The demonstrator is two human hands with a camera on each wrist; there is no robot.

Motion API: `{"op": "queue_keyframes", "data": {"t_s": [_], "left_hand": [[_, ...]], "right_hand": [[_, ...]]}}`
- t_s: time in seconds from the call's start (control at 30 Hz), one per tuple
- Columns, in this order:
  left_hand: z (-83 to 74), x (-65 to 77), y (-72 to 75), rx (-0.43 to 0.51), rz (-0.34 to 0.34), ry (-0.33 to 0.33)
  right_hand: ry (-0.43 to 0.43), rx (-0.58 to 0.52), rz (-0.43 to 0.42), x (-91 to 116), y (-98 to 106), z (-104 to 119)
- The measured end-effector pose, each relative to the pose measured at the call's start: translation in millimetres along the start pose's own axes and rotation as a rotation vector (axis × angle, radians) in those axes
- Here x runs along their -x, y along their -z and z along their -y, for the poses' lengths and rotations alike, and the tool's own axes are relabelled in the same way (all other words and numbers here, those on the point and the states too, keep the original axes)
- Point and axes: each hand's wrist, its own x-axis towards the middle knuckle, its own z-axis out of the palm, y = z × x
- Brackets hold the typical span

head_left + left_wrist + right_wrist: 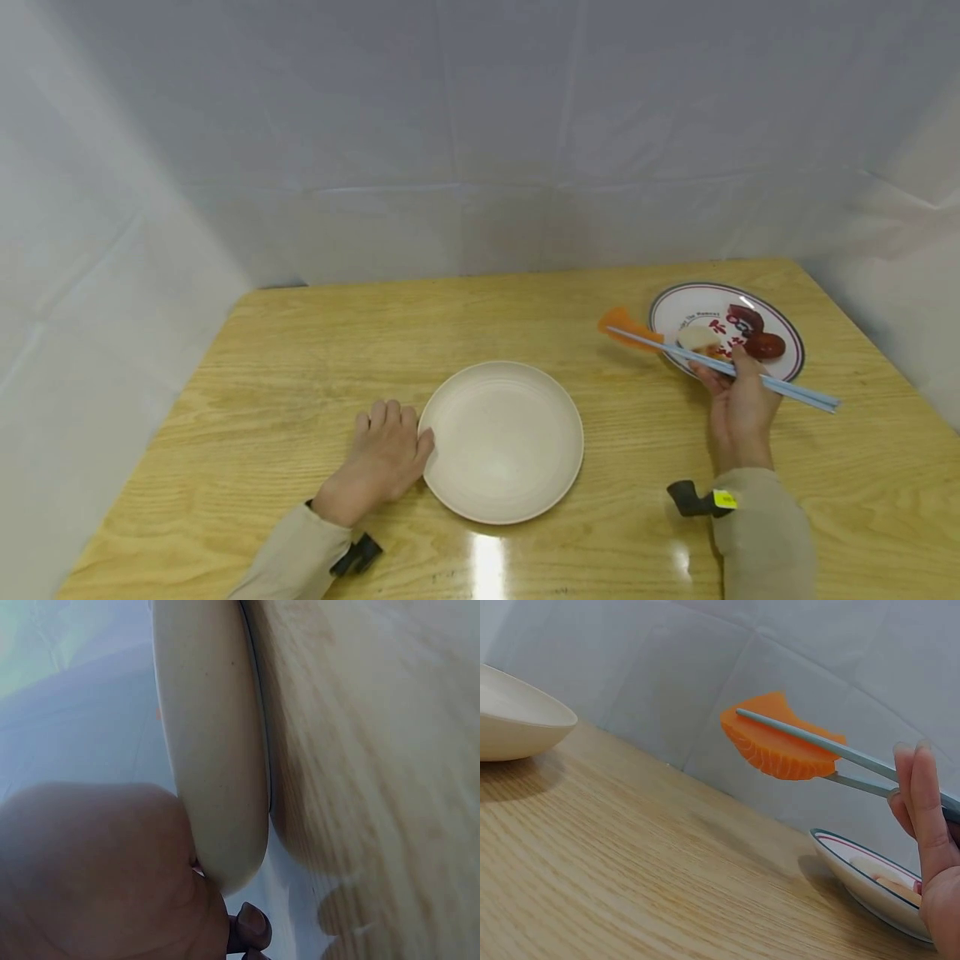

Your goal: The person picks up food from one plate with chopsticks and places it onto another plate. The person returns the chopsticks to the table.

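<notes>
My right hand (742,408) grips a pair of pale blue chopsticks (795,392). Between their tips is an orange slice of salmon (784,742) with pale stripes, raised above the table. Just past that hand is an oval plate (675,304) with a dark rim and red lettering, bearing a white piece (697,337) and dark reddish-brown pieces (765,346). At the table's middle lies a round cream plate (501,442) with nothing on it. My left hand (386,454) holds this plate's left edge, thumb at the rim, fingers against the outer side; the wrist view hides part of them.
The wooden table (315,350) has a white sheet (510,150) hanging behind it and more sheeting at both sides. Bare wood lies between the two plates. Black wrist-camera mounts (697,498) jut from both sleeves.
</notes>
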Motion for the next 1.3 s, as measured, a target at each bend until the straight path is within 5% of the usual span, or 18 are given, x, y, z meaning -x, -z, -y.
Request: {"op": "queue_keyframes", "data": {"t_s": [0.5, 0.93, 1.3], "left_hand": [[1.1, 1.2, 1.5, -0.007, 0.015, 0.004], [1.1, -0.5, 2.0, -0.012, 0.018, 0.000], [1.2, 0.5, 3.3, -0.003, 0.030, -0.001]], "right_hand": [[-0.057, 0.034, 0.022, 8, -10, -6], [-0.090, 0.091, 0.183, 20, -28, -15], [-0.077, 0.195, 0.201, 23, -32, -17]]}}
